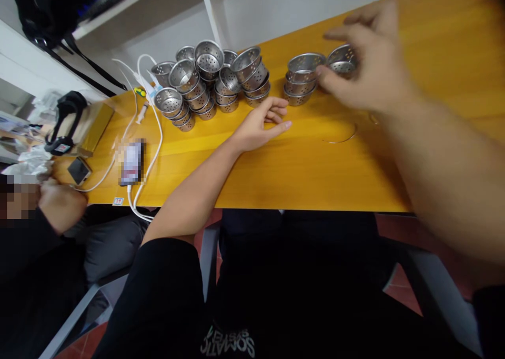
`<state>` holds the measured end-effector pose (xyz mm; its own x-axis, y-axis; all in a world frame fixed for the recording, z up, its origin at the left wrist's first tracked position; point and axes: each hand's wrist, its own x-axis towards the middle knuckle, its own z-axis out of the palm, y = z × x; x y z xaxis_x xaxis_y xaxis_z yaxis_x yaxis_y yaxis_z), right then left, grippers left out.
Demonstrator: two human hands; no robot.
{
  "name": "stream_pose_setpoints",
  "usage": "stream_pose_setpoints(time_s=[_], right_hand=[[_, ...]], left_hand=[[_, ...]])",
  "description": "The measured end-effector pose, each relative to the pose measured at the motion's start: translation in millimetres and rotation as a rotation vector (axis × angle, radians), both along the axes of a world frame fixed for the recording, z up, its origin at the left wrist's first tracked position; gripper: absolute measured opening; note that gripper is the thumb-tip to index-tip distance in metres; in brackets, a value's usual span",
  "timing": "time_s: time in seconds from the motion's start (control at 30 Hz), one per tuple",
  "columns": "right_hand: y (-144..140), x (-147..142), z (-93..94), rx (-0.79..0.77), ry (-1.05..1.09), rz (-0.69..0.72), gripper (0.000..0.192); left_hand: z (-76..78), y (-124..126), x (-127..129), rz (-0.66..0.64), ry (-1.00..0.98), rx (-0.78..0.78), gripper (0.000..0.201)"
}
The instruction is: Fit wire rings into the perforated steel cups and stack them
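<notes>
Perforated metal cups are piled up toward the back of the desk, mostly in a cluster beyond the left hand. That hand is kept loosely half-curled, nothing in it, just beside a separate stack of 3 cups. The right hand is kinda blurred, thumb and fingers spread wide near another cup; whether it's being touched can't be told. Off left, a phone is plugged into a white cable.
</notes>
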<state>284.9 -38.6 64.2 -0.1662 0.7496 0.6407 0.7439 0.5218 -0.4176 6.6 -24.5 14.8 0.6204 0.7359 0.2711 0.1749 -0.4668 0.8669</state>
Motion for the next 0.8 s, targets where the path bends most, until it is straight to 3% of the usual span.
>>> stream_pose_setpoints(time_s=[0.17, 0.8], right_hand=[[5, -14, -9.3, -0.132, -0.044, 0.026, 0.043], [9, -13, -7.3, -0.154, 0.089, 0.027, 0.048]], left_hand=[[2.4, -1, -1, 0.008, 0.044, 0.002, 0.042], [7.0, -5, -1, -0.022, 0.072, 0.012, 0.036]])
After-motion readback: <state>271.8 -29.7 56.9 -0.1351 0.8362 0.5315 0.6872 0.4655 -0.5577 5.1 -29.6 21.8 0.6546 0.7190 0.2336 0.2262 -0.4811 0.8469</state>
